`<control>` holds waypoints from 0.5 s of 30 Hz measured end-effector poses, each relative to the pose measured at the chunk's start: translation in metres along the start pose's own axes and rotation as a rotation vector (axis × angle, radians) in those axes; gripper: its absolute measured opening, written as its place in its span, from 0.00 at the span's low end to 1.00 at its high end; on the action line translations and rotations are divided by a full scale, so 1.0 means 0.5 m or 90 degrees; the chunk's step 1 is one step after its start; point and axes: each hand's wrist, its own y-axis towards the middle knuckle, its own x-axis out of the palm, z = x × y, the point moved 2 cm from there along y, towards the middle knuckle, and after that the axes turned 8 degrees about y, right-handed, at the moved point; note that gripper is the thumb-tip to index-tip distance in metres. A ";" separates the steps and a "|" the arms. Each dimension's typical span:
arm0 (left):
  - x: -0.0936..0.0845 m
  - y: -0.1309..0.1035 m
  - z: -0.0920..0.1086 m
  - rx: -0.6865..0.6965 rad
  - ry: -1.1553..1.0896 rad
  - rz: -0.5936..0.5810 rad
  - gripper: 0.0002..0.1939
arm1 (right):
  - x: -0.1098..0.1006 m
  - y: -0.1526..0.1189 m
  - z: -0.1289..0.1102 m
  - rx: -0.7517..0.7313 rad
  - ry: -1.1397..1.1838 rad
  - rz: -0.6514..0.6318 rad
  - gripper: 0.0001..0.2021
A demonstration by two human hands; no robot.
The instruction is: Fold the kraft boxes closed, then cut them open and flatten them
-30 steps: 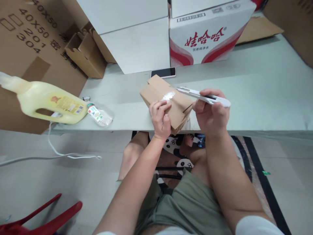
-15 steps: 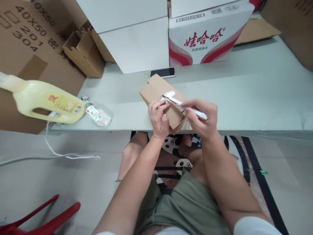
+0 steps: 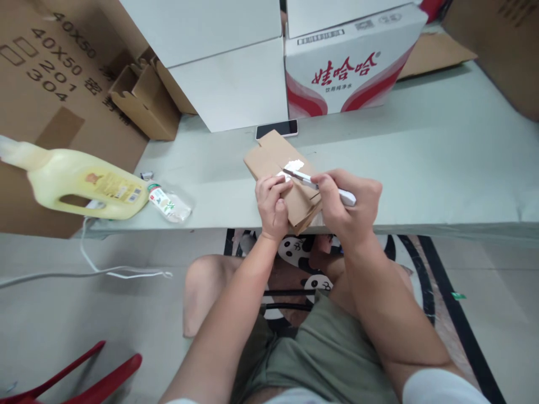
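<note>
A folded brown cardboard box point(image 3: 263, 159) lies flat near the table's front edge, with a torn white patch point(image 3: 295, 165) on its upper face. My left hand point(image 3: 273, 205) presses down on its left side, fingers curled over it beside the patch. In my right hand point(image 3: 351, 202) is a white-handled utility knife point(image 3: 304, 177), gripped between thumb and fingers. Its blade points left and rests at the edge of the white patch, close to my left fingertips. My right palm hides part of the handle.
Behind the cardboard lies a phone point(image 3: 277, 129), in front of white cartons point(image 3: 248, 84). To the left are a yellow detergent jug point(image 3: 90, 179) and a clear bottle point(image 3: 169, 203) lying down. Open brown boxes point(image 3: 147, 101) stand at the back left. A red chair part point(image 3: 105, 381) shows at lower left.
The knife tip has shifted slightly on the white patch, and my right hand has turned a little. My left knee has moved outward. The whole view has dipped slightly.
</note>
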 end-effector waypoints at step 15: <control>0.000 0.002 -0.009 -0.013 0.013 -0.033 0.32 | -0.002 -0.040 -0.023 -0.085 -0.035 0.090 0.15</control>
